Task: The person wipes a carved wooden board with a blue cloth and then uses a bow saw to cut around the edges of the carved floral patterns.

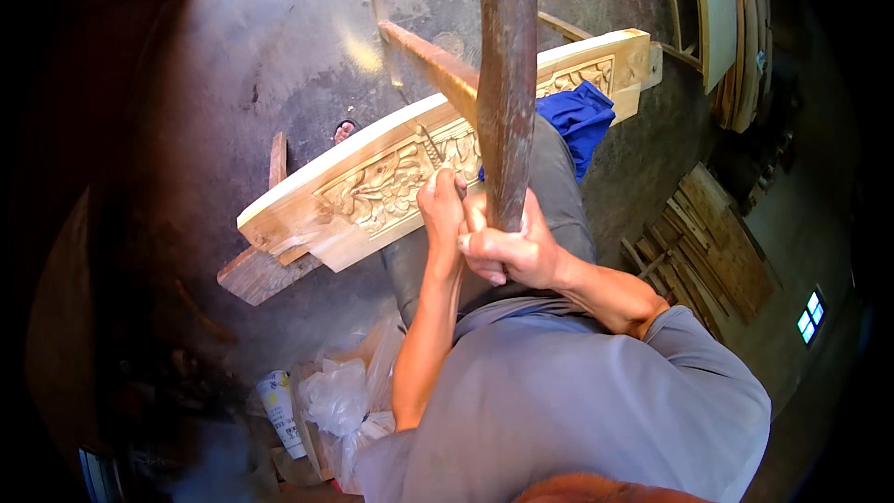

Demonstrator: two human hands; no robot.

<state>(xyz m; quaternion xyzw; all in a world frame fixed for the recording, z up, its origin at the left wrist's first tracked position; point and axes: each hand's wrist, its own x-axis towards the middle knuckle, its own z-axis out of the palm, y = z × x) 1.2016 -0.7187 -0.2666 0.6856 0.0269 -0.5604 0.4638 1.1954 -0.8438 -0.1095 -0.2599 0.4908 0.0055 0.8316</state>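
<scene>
Right hand (515, 250) wraps near end of brown wooden frame saw (507, 84); left hand (441, 210), just beside it, curled closed, apparently on saw too. Long pale carved wooden board (372, 182) just beyond hands; blue cloth (579, 123) beyond right hand.

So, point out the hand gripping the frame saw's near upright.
The right hand, wrapped around the dark wooden upright; the left hand is clenched beside it.

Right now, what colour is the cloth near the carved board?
The cloth is bright blue; it shows best in the head view.
</scene>
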